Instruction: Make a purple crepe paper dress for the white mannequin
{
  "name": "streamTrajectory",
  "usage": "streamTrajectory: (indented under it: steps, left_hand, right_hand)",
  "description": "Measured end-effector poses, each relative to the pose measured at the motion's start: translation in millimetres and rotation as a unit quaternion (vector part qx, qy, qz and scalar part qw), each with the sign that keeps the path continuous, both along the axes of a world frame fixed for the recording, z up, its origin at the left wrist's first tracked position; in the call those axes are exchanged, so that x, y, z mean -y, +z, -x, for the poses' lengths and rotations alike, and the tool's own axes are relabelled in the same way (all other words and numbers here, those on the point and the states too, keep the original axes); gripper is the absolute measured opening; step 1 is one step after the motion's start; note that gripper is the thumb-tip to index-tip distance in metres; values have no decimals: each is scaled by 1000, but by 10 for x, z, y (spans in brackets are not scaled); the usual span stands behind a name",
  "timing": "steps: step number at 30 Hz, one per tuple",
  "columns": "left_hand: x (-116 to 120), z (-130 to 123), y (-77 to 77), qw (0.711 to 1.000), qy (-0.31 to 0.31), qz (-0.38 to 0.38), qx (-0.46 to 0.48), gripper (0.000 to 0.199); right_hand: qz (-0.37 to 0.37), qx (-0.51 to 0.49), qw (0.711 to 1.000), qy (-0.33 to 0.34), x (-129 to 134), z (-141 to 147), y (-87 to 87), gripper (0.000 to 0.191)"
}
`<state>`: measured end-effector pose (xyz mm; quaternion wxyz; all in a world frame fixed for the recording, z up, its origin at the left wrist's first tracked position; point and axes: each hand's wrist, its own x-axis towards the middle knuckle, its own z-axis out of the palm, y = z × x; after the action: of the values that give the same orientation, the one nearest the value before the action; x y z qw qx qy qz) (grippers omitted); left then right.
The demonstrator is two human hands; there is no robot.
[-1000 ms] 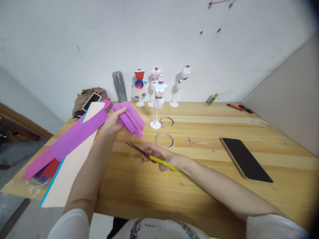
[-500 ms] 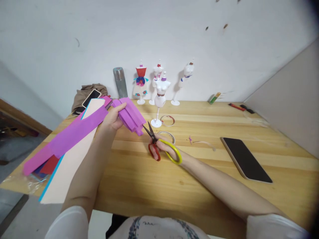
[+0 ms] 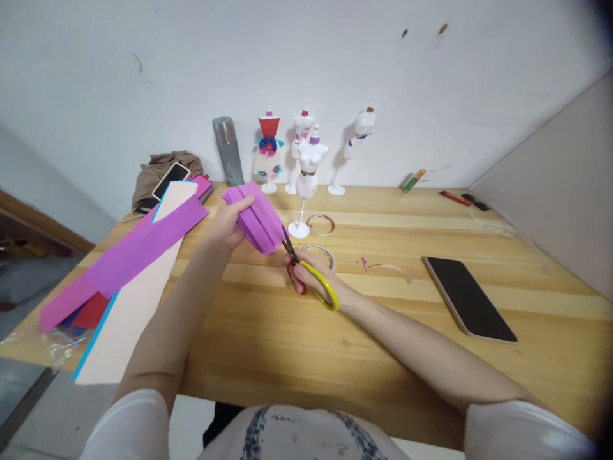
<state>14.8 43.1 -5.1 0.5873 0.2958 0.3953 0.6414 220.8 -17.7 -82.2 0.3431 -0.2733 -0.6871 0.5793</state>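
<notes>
My left hand (image 3: 234,220) is closed on a pleated stack of purple paper (image 3: 261,220), its thumb lying across the top. The stack is held in the air above the table. In my right hand (image 3: 316,268) are scissors (image 3: 318,284) with one yellow and one red handle. Their dark blades lie nearly together at the right edge of the purple paper; whether paper is between them I cannot tell. Just behind the blades stands a white mini dress form (image 3: 311,166) with a purple neck band.
More dress forms, one in a red top (image 3: 269,128), and a grey flask (image 3: 227,150) line the wall. Purple and cream sheets (image 3: 143,306) lie at left. Tape rings (image 3: 320,225) sit mid-table, a large phone (image 3: 469,299) at right, a glue stick (image 3: 414,180) behind.
The scissor blades have come closer together and now meet the paper's right edge. A small tab at the paper's lower end no longer shows. My left hand has shifted slightly right.
</notes>
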Motion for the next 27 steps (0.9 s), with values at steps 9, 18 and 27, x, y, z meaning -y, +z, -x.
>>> streamTrajectory:
  steps: [9, 18, 27]
  left_hand:
    - [-13, 0, -26, 1000, -13, -12, -13, 13]
    - [17, -33, 3, 1000, -10, -2, -7, 10]
    - [18, -45, 5, 1000, -5, 13, -10, 10]
  right_hand:
    - [39, -8, 999, -17, 18, 23, 47, 57]
    - [49, -14, 999, -17, 25, 34, 53, 53]
    - [58, -5, 998, -23, 55, 38, 118, 47]
